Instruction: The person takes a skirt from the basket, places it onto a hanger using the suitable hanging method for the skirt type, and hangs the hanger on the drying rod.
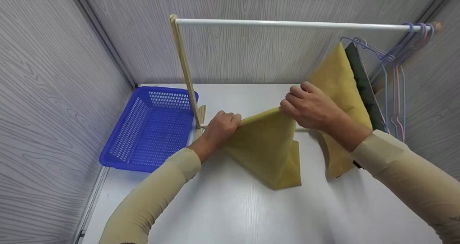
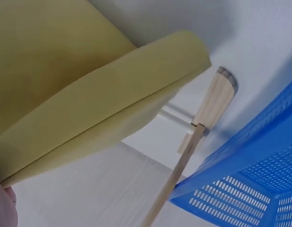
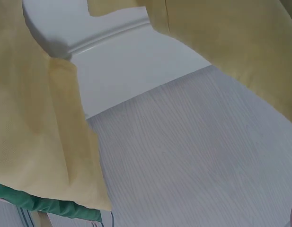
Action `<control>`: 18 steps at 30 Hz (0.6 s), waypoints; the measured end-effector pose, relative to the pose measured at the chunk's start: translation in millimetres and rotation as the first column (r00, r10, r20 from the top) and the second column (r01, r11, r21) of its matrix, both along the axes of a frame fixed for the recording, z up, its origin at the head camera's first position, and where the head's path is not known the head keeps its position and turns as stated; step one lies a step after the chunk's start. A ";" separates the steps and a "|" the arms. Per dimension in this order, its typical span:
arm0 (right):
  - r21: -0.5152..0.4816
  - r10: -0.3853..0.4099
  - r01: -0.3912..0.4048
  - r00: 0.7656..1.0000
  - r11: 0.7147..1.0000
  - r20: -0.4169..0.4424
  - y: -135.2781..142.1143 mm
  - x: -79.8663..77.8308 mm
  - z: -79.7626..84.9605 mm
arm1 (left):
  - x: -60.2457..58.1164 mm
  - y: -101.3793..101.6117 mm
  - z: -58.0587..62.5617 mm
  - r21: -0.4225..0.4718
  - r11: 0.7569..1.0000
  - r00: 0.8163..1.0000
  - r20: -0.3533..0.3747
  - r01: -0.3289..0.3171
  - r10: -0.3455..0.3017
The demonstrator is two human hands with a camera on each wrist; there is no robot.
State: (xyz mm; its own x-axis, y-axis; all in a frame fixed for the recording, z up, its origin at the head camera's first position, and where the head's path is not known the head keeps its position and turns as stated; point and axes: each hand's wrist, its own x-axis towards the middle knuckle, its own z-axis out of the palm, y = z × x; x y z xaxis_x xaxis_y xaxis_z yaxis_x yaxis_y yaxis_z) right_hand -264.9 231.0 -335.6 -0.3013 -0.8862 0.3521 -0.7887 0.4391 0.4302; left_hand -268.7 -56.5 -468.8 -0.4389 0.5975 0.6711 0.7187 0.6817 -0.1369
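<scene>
A yellow cushion cover (image 1: 264,143) hangs between my two hands above the white table. My left hand (image 1: 221,128) grips its upper left corner, and my right hand (image 1: 309,105) grips the upper right. The lower part slants down to a point, with a folded flap on its right. Two layers meet along an edge of the cover (image 2: 103,104) in the left wrist view, where only a sliver of the left hand (image 2: 4,205) shows. Beside my right forearm stands a puffed yellow cushion (image 1: 341,93), against a dark green one (image 1: 363,86).
A blue plastic basket (image 1: 120,129) sits on the table at the left. A rack with a wooden post (image 1: 185,68) and white rail (image 1: 287,23) spans the back. Several hangers (image 1: 399,100) hang at the rail's right end, close to the cushions.
</scene>
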 end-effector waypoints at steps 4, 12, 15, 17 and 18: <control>-0.034 -0.012 0.011 0.999 0.999 -0.046 11.0 -3.1 0.6 | -1.7 -15.5 -4.4 -0.044 0.998 0.998 0.018 -0.053 0.053; -0.114 -0.073 0.063 0.993 0.992 -0.089 46.8 -8.9 3.1 | -0.2 -62.4 -12.6 -0.147 0.979 0.984 0.084 -0.144 0.158; -0.141 -0.115 0.103 0.990 0.985 -0.079 56.9 -9.2 3.2 | 0.6 -79.7 -9.0 -0.147 0.979 0.987 0.059 -0.141 0.151; -0.143 -0.128 0.116 0.989 0.983 -0.076 61.5 -9.5 3.1 | 0.6 -90.6 -3.9 -0.145 0.981 0.990 0.031 -0.131 0.137; -0.151 -0.132 0.120 0.989 0.981 -0.072 63.1 -9.9 3.1 | 0.0 -95.5 -0.2 -0.137 0.982 0.991 0.018 -0.127 0.130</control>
State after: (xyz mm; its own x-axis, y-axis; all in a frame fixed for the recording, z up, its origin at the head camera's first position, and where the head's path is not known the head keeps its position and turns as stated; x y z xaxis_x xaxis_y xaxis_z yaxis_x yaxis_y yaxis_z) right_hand -274.9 294.1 -332.5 -0.3721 -0.7805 0.5024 -0.6880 0.5952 0.4152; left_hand -268.6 -152.1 -469.0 -0.5344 0.6194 0.5751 0.6309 0.7451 -0.2163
